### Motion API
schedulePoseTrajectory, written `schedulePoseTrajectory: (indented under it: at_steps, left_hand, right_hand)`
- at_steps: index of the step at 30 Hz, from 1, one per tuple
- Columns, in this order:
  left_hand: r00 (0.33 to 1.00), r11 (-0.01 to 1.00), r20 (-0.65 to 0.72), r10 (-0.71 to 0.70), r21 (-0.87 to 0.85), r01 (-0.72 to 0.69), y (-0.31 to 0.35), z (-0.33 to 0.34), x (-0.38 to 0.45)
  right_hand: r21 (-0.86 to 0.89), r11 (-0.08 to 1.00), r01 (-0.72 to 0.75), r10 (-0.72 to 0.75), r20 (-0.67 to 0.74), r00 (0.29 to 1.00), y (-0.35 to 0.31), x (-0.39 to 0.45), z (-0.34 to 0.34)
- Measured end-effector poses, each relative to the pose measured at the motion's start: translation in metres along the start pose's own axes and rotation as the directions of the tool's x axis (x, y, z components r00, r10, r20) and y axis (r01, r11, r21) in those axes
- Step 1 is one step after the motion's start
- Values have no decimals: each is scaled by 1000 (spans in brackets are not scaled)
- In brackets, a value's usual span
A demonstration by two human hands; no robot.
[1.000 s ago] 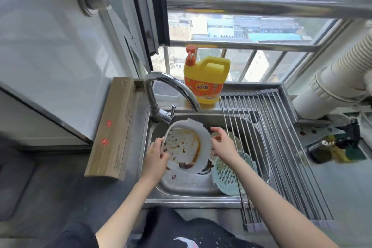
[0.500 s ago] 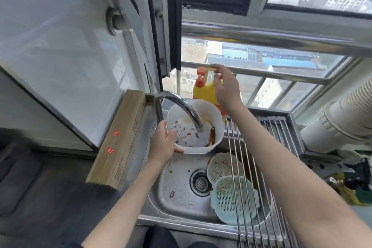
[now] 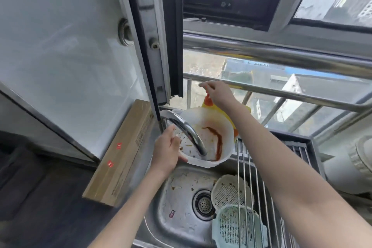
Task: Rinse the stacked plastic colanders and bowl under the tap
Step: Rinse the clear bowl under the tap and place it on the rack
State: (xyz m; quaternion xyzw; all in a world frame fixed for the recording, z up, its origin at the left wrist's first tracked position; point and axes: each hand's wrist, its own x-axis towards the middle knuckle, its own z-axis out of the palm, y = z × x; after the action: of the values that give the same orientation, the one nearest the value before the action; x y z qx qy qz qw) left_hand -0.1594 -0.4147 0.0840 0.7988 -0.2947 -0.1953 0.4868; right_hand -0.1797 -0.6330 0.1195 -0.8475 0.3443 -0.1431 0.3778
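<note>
- My left hand (image 3: 168, 152), just left of the frame's centre, pinches the near-left rim of the white bowl (image 3: 213, 137), thumb over the lip and fingers tucked under the wall.
- The bowl itself sits a little above centre, tipped toward me, with the tap's (image 3: 185, 129) spout reaching down inside it. No water is running that I can make out.
- I judge the bowl light and slightly flexible, thin plastic, so a one-handed rim pinch is enough now. Greasy sauce will make it slippery, and once water fills it the weight will pull at that single edge, so a second hand on the far rim or under the base would be safer.
- Inside it looks dirty: a long red-brown sauce streak curves down the right wall, with small crumbs scattered on the left and bottom.
- My right hand (image 3: 218, 94), above the bowl in the upper middle, reaches toward the orange pump of the yellow detergent bottle (image 3: 209, 104); the fingers are loosely curled and hold nothing that I can see.
- In the lower right of the sink (image 3: 181, 215) lie the two colanders, white (image 3: 226, 192) above, pale green (image 3: 234, 225) below, overlapping, partly under the drying rack's (image 3: 253, 187) rods, both flecked with food bits. They look light, stiff and easy to hook by the rim.
</note>
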Motion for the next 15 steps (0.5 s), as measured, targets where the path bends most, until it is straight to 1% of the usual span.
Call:
schedulePoseTrajectory:
  at_steps: [4,9,14,15]
  left_hand:
    - [1000,999,8,-27,41,27,7,3,5]
    - [994,993,71,-86,93,80,10,4,17]
    - [985,995,159,-63,82,50,-5,3,34]
    - [984,995,167,-60,90,45,-6,3,37]
  right_hand:
    - [78,997,9,-11,20,1000,4,-3,1]
    - [6,999,47,-48,120,992,10,0,-5]
    - [-16,996,86,-82,172,982,14,4,-9]
    - [-46,994,101,-91,181,979,16,5,-9]
